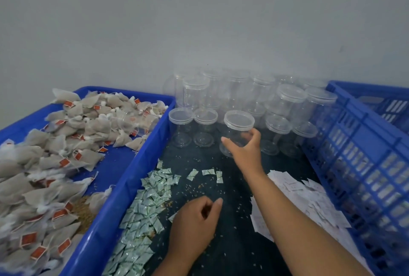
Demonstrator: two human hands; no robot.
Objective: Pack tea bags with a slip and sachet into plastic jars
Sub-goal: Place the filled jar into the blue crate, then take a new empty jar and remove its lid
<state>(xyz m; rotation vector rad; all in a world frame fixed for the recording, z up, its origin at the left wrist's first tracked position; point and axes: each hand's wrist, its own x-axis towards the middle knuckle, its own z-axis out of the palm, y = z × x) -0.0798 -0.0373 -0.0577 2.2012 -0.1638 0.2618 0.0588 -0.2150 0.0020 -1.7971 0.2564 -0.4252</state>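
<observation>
Gripping one clear lidded jar [238, 126] at its side: right hand [244, 146], thumb and fingers curled round it, arm stretched forward. Jar: upright, at the front of a cluster of like jars [285, 98] standing against the wall [199, 21]. Left hand [194, 223]: low over the dark surface [230, 251], fingers loosely curled, nothing seen in them. Tea bags [66, 142]: heaped in blue tray [124, 187], left. Sachets [146, 207]: green-white pile just beside the tray, a few loose farther out. Slips [298, 193]: white pile under the right forearm, beside blue crate [354, 142], right. Grains [194, 187]: scattered on the surface.
</observation>
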